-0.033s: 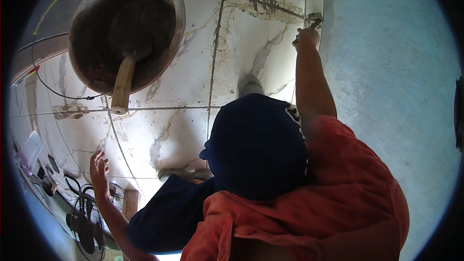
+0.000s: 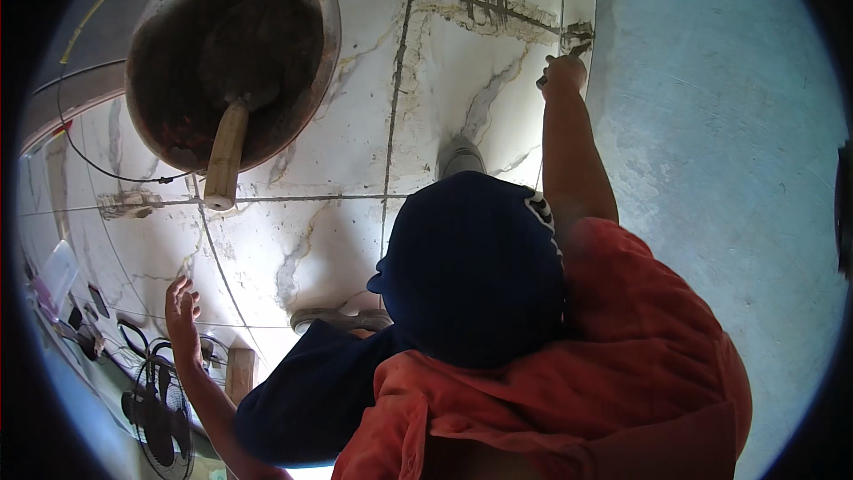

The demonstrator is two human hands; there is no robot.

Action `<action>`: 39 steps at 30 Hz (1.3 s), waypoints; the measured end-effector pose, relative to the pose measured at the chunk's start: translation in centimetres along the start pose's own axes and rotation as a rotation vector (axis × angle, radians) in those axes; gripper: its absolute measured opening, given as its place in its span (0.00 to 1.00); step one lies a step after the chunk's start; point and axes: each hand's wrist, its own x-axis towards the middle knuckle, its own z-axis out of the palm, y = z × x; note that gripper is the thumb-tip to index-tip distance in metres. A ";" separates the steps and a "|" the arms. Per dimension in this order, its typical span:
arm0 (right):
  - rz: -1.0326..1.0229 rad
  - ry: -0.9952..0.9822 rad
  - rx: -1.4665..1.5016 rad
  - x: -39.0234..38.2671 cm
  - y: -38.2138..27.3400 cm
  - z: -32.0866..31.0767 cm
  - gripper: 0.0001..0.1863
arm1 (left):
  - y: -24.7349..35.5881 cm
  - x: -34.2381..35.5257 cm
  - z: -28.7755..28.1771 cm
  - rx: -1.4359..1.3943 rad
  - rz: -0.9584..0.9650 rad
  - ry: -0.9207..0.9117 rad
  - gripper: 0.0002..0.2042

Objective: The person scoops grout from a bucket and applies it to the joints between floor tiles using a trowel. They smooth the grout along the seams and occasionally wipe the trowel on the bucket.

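Note:
My right hand [image 2: 564, 76] reaches far forward at the right, closed round a small dark putty knife [image 2: 578, 49]. Its blade is at the end of a grouted tile joint [image 2: 484, 7], beside the pale blue wall [image 2: 711, 124]. Smeared grout lies along both sides of that joint. My left hand [image 2: 184, 309] is held out at the left with fingers apart and holds nothing. Ahead of it stands a large round basin [image 2: 330, 36] with dark mix inside. A trowel with a wooden handle [image 2: 227, 156] rests in the basin, its handle over the near rim.
White marbled floor tiles [image 2: 355, 124] spread beneath me. A cable [image 2: 107, 171] loops past the basin's left side. A black fan [image 2: 162, 413] stands at the lower left near a wooden post [image 2: 240, 375]. Small items are crowded along the left edge.
My right hand and the putty knife have shifted slightly toward me at the joint's end. The left hand, basin and trowel look unmoved.

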 end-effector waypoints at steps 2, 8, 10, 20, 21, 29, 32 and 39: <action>0.029 0.010 0.127 -2.4 -0.4 -1.1 0.08 | 0.5 0.4 0.1 -0.003 0.005 -0.008 0.26; 0.182 0.031 0.169 -3.2 -9.1 -3.8 0.06 | 1.1 0.8 0.1 0.024 0.004 -0.017 0.26; 0.283 0.045 0.216 -2.9 -10.6 -3.3 0.06 | 0.8 0.7 -0.1 0.017 0.004 -0.014 0.26; 0.355 0.006 0.578 -17.8 -5.5 -7.3 0.12 | 0.6 0.9 0.0 0.020 0.006 -0.017 0.26; 0.350 -0.047 0.557 -18.8 -5.3 -8.7 0.14 | 0.8 1.2 0.1 0.026 0.007 -0.020 0.26; -0.042 -0.268 -0.229 -7.2 -10.2 -10.5 0.13 | 2.4 2.0 0.8 0.036 0.035 -0.042 0.27; 0.019 -0.295 -0.281 -3.4 -10.5 -10.2 0.11 | 2.4 1.7 0.7 0.020 0.055 -0.027 0.27; 0.240 -0.381 0.080 -15.4 -9.0 -11.1 0.18 | -1.2 1.2 0.5 -0.047 -0.006 -0.017 0.27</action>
